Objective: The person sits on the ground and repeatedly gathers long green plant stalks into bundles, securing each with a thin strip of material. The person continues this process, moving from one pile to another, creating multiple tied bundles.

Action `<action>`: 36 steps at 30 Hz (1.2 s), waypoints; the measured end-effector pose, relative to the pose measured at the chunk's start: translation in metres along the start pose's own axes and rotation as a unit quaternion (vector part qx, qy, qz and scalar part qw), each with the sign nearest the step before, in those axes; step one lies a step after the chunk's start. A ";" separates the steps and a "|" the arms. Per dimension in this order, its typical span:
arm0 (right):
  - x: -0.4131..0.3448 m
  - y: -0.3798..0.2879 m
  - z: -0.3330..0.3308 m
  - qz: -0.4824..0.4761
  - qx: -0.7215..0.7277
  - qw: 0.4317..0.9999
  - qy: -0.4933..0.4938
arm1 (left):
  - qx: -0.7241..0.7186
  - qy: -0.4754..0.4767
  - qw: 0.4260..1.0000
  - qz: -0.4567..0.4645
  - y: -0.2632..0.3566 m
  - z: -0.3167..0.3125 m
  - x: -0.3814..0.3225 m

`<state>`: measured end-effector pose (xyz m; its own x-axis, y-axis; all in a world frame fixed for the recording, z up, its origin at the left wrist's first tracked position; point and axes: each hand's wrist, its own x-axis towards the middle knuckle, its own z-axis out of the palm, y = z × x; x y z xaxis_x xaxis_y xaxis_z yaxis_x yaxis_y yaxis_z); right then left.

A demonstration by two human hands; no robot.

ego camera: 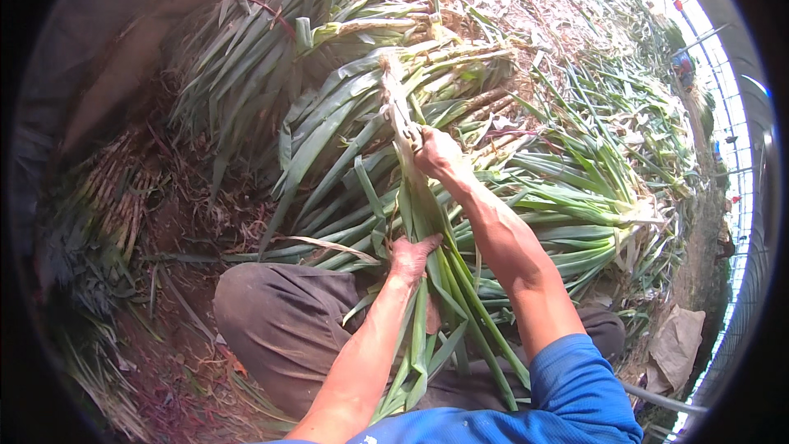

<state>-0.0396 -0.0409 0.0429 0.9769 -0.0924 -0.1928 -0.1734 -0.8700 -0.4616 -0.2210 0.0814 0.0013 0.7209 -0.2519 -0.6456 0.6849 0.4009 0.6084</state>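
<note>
A bunch of long green onions [425, 209] lies over my lap, its pale root ends pointing away from me and its green leaves hanging towards my body. My left hand [410, 258] grips the bunch around the green leaves. Farther up, my right hand [436, 151] is closed on the whitish stalks near the root end. Beyond and beneath this bunch, more green onions [333, 105] lie in a layered heap. Another group of green onions [573, 228] rests to the right, its pale ends turned right. The fingertips of both hands are partly hidden.
A pile of green onions with thin stalks [123, 197] lies at the left. Loose leaves and peelings [185, 388] litter the soil. At the right are a crumpled brown sheet [675, 345], a curved grey pipe [662, 399] and a wire mesh [743, 154]. My bent knees flank the bunch.
</note>
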 end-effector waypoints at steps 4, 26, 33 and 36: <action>0.030 0.004 0.000 0.024 0.000 1.000 0.011 | 0.017 0.002 1.000 0.003 -0.001 0.001 0.001; -0.088 0.030 0.038 0.035 -0.041 0.996 0.066 | 0.212 0.027 0.973 0.087 -0.034 -0.004 -0.007; -0.093 0.044 -0.023 0.048 0.189 0.980 0.049 | 0.134 -0.024 0.987 -0.084 0.014 -0.006 -0.014; -0.113 0.084 -0.100 -0.060 0.288 0.947 0.131 | -0.031 -0.062 0.996 -0.048 0.011 -0.011 0.000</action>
<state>-0.1518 -0.1515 0.1125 0.9784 -0.1923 0.0763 -0.0259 -0.4798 -0.8770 -0.2141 0.0950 0.0029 0.6626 -0.3971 -0.6351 0.7462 0.4228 0.5141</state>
